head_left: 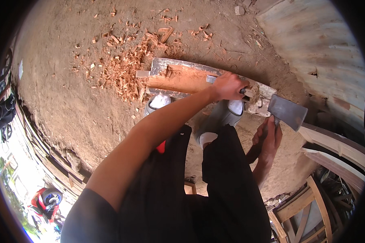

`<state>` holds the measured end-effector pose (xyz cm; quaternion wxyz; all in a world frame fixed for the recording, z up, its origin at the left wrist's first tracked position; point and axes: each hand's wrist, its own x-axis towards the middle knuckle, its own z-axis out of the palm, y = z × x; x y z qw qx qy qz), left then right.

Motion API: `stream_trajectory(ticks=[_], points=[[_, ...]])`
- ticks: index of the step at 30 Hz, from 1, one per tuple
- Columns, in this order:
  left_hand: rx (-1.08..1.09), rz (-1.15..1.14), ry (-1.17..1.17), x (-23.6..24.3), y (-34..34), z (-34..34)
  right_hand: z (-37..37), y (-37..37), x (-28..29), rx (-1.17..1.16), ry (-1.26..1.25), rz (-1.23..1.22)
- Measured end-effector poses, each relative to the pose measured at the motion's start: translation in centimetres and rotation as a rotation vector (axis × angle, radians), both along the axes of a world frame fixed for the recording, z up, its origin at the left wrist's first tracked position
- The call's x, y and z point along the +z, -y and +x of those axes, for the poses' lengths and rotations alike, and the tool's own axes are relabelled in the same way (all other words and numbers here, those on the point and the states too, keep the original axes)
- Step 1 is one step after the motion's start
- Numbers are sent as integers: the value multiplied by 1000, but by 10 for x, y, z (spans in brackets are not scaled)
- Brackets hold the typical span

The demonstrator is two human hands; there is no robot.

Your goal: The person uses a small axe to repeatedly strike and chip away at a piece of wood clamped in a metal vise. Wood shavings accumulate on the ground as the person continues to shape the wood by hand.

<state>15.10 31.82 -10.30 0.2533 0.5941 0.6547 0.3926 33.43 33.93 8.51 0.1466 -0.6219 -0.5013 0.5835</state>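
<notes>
A long wooden piece with worn grey-white edges and a hollowed, freshly cut reddish-brown face lies on the ground in front of my feet. My left hand is closed around a chisel at the piece's right half. The flat metal blade points left, near the hollow, and a dark handle end shows right of the fist. To the right and nearer me, my right hand grips the handle of a cleaver, whose broad grey rectangular blade is raised by the piece's right end.
Wood shavings cover the dirt ground left of and beyond the piece. My shoes stand against its near side. Corrugated metal sheeting rises at the far right. Boards and a wooden frame lean at the near right.
</notes>
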Motion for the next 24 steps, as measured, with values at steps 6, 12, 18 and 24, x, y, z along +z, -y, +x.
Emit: stream_trajectory(ticks=[6, 12, 18, 24], points=[[-30, 62, 3, 1, 1, 0, 4, 2, -15, 198, 183, 17], [-19, 109, 0, -2, 3, -5, 8, 14, -15, 141, 34, -8], [-1, -2, -4, 5, 4, 1, 11, 11, 1, 28, 45, -23], [-33, -20, -28, 10, 3, 3, 21, -5, -12, 224, 208, -67]])
